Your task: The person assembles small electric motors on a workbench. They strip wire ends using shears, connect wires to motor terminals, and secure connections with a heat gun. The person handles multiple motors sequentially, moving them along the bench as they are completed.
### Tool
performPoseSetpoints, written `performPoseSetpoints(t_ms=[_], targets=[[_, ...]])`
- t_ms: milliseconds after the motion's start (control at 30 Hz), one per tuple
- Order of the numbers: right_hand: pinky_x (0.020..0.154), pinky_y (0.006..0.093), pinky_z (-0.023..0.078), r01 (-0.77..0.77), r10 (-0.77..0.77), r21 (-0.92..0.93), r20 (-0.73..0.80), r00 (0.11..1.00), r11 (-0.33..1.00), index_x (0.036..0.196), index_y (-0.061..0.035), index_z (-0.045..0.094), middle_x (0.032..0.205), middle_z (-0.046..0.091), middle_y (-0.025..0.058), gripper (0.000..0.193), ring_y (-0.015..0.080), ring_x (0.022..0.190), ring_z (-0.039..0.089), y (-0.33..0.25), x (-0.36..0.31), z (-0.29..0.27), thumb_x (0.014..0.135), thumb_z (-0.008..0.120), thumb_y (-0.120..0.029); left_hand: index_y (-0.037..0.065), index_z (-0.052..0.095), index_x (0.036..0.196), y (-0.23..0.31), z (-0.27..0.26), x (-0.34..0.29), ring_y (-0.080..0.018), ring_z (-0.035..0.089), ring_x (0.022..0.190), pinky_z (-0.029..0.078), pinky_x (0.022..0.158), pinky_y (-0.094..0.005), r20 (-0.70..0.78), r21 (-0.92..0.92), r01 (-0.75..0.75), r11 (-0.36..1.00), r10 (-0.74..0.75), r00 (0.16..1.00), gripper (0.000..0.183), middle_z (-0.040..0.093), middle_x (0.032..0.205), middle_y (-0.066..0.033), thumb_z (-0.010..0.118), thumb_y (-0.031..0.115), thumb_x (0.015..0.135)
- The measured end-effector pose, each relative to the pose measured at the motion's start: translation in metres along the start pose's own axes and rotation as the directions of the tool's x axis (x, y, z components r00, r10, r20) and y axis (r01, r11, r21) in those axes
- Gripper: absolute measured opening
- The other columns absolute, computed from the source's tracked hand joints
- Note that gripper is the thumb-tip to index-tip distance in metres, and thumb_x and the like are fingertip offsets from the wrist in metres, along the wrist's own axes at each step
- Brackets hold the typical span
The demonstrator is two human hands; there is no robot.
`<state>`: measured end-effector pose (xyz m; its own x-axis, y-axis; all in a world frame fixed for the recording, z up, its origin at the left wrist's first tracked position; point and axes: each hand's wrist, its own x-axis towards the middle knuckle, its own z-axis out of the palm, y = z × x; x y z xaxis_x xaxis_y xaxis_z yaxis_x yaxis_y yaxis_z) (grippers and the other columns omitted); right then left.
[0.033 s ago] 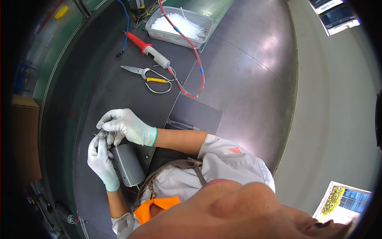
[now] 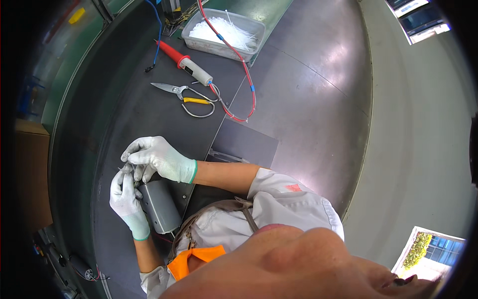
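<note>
Both my hands wear white gloves with grey-stained fingertips, and they meet beside the far end of a grey metal cylinder (image 2: pixel 162 208) lying on the dark bench. My left hand (image 2: pixel 128 202) has its fingers bent in a pinch, its fingertips close to those of the other hand. From above, my right hand (image 2: pixel 158 159) pinches with thumb and forefinger. A thin strand shows at the fingertips, too small to name; what each hand grips is mostly hidden. The cylinder resembles a motor housing, with a short light-coloured piece at its near end.
Scissors (image 2: pixel 180 90) with a yellow-wrapped handle lie beyond my hands. Past them are a red-and-grey handheld probe (image 2: pixel 195 71) on a red cable, a blue wire (image 2: pixel 160 31), and a plastic tub (image 2: pixel 219 50) of white cable ties. A cardboard box (image 2: pixel 34 174) stands left.
</note>
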<state>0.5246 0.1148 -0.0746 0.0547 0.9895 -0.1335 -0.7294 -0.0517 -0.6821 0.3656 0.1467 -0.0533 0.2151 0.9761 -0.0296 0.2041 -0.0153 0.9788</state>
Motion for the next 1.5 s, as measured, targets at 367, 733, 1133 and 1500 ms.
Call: performPoseSetpoints(t_ms=[367, 733, 1133, 1500], targets=[[0.058, 0.0242, 0.059, -0.008, 0.008, 0.041, 0.001, 1.0, 0.999, 0.113, 0.0045, 0.065, 0.092, 0.07, 0.0119, 0.022, 0.0134, 0.067, 0.069, 0.002, 0.002, 0.001, 0.096, 0.062, -0.008, -0.006, 0.07, 0.117, -0.006, -0.007, 0.004, -0.0014, 0.045, 0.059, 0.034, 0.051, -0.0181, 0.028, 0.0, 0.017, 1.0, -0.017, 0.999, 0.025, 0.07, 0.092, -0.0032, 0.064, 0.013, 0.101], [0.058, 0.0228, 0.058, -0.031, 0.031, 0.04, 0.005, 1.0, 0.999, 0.119, 0.0041, 0.064, 0.09, 0.069, 0.0092, 0.027, 0.012, 0.068, 0.069, 0.0, 0.0, 0.002, 0.096, 0.06, -0.009, -0.005, 0.071, 0.116, 0.001, -0.004, 0.002, -0.0001, 0.043, 0.057, 0.031, 0.05, -0.0182, 0.01, 0.026, 0.054, 0.998, -0.054, 0.998, 0.025, 0.068, 0.088, -0.0008, 0.065, 0.015, 0.102], [0.056, 0.022, 0.056, -0.018, 0.02, 0.067, -0.039, 0.999, 0.998, 0.136, 0.0015, 0.056, 0.094, 0.068, 0.011, 0.039, 0.0127, 0.068, 0.069, 0.001, 0.006, 0.0, 0.098, 0.06, -0.007, -0.002, 0.072, 0.114, -0.003, -0.001, 0.009, 0.0015, 0.041, 0.055, 0.03, 0.049, -0.0181, 0.009, -0.023, 0.134, 0.991, -0.134, 0.991, 0.02, 0.07, 0.089, -0.0003, 0.063, 0.011, 0.102], [0.057, 0.0217, 0.05, 0.043, -0.045, -0.083, -0.017, 0.999, 0.996, 0.147, 0.006, 0.043, 0.096, 0.067, 0.0117, 0.048, 0.0101, 0.07, 0.062, 0.003, 0.001, 0.011, 0.102, 0.054, -0.005, 0.004, 0.076, 0.111, -0.02, -0.014, 0.017, -0.0009, 0.05, 0.057, 0.04, 0.05, -0.0199, 0.132, 0.2, -0.274, 0.941, 0.251, 0.959, 0.023, 0.072, 0.085, 0.0002, 0.067, 0.018, 0.096]])
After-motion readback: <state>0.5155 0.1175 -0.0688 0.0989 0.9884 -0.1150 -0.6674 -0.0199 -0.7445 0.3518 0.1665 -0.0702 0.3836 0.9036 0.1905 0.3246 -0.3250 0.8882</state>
